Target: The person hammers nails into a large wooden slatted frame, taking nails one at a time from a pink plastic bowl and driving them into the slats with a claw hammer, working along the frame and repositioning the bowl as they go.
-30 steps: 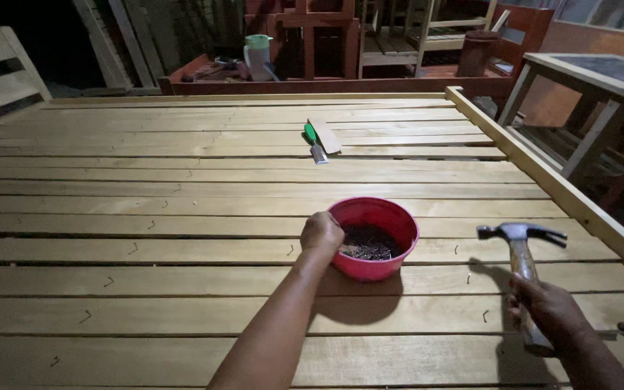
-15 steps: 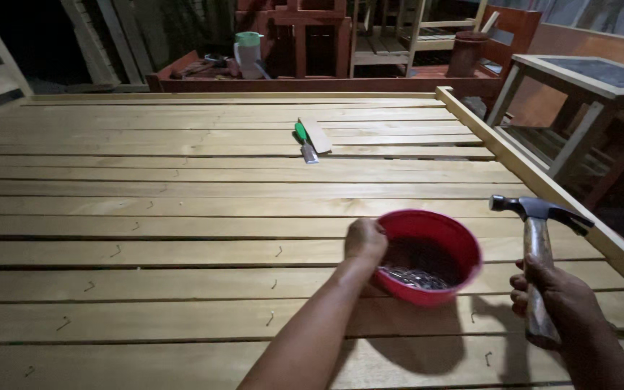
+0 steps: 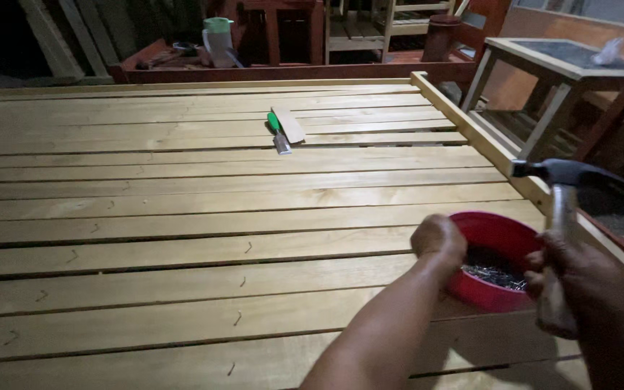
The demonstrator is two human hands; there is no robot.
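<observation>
The right hand (image 3: 579, 278) is nearest, low at the right edge, its fingers wrapped tight round the handle of a hammer (image 3: 561, 217). The hammer stands upright, its dark head up and pointing left and right above the hand. Just left of it sits a red bowl (image 3: 496, 238) on the slats, near the frame's right rail; small dark nails (image 3: 496, 271) lie in a heap in its bottom. The left hand (image 3: 438, 238) rests at the bowl's left rim, touching it — the fingers are curled in like a fist, but whether they pinch the rim or a nail cannot be told from here. The left forearm runs down to the bottom edge.

All this lies on a wide bed of pale wooden slats (image 3: 182, 217), running left to right with dark gaps between them.

Farther up, well apart from the hands, a green-handled chisel (image 3: 278, 133) lies on the slats with a small flat wood block (image 3: 289, 124) touching its right side.

Beyond the slats — a pale jug (image 3: 217, 40) with a green lid, a small table (image 3: 543, 65) at the right, and dim furniture frames behind.
</observation>
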